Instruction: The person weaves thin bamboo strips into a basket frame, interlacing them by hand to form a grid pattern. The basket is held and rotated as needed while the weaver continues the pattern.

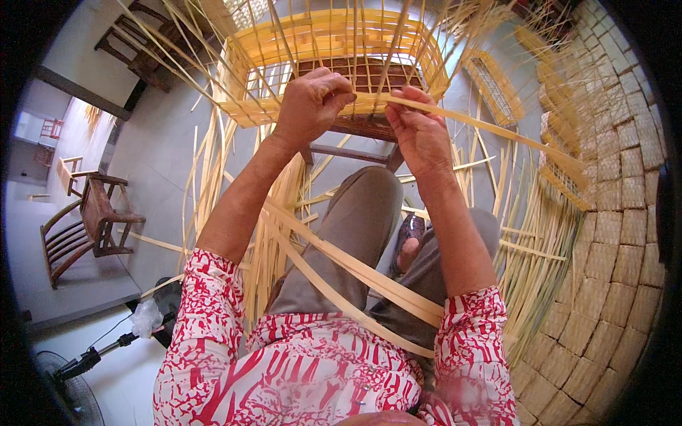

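A partly woven basket (330, 48) of pale yellow bamboo strips rests in front of me on a dark wooden stool (369, 126), its upright strips sticking out past the rim. Along its near side runs a long flat bamboo strip (497, 130) that trails off to the right. My right hand (422, 128) is closed on this strip, thumb against fingers. My left hand (311, 106) is pinched closed at the basket's near side, by the strip's left end; the fingertips hide just what they grip.
Loose bamboo strips (355, 268) lie across my lap, and more strips (526, 241) cover the floor on both sides. Woven panels (494, 89) and a tall stack of woven pieces (604, 270) stand at the right. A wooden chair (106, 213) and a fan (67, 387) are at the left.
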The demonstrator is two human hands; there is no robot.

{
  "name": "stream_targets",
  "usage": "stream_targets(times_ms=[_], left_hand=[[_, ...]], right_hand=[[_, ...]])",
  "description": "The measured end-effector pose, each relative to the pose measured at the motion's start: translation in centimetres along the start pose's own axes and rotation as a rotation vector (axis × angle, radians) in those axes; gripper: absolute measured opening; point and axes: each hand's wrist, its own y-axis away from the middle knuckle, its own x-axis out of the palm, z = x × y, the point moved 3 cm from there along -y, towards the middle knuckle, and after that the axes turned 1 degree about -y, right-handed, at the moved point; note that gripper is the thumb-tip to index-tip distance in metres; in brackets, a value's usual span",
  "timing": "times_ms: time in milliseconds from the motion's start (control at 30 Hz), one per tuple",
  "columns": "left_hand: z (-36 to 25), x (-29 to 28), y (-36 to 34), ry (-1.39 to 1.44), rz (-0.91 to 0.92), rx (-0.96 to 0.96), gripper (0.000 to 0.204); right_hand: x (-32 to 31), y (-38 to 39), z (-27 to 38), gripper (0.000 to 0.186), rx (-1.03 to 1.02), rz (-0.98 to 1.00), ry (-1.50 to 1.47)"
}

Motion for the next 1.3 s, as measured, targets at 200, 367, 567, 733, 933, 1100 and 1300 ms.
stream_targets(times_ms=[200,367,567,733,933,1100,1300], left_hand=[[0.0,-0.9,0.3,0.231,0.159,-0.050,0.008],[0.2,-1.1,0.4,0.282,0.179,-0.051,0.008],[0.6,-1.1,0.1,0.259,0.131,0.052,0.007],[0.7,-0.5,-0.1,0.294,0.083,0.082,0.008],[0.7,0.2,0.3,0.301,0.015,-0.136,0.009],[0.0,2.1,-0.8,0.002,-0.067,-0.151,0.011],[-1.1,2.3,-0.3,-0.274,0.073,-0.050,0.022]], right_hand=[[-0.1,-1.0,-0.1,0.019,0.145,0.145,-0.340],[3.5,-0.4,1.5,0.051,0.095,0.377,0.235],[5.1,0.7,2.5,0.076,0.094,0.588,0.538],[4.8,0.7,1.5,0.025,-0.073,0.493,0.545],[2.8,1.4,-1.5,0.026,0.109,-0.023,-0.263],[3.3,2.8,-2.7,0.019,0.123,0.012,-0.392],[4.2,3.7,-2.2,0.037,-0.076,0.122,0.300]])
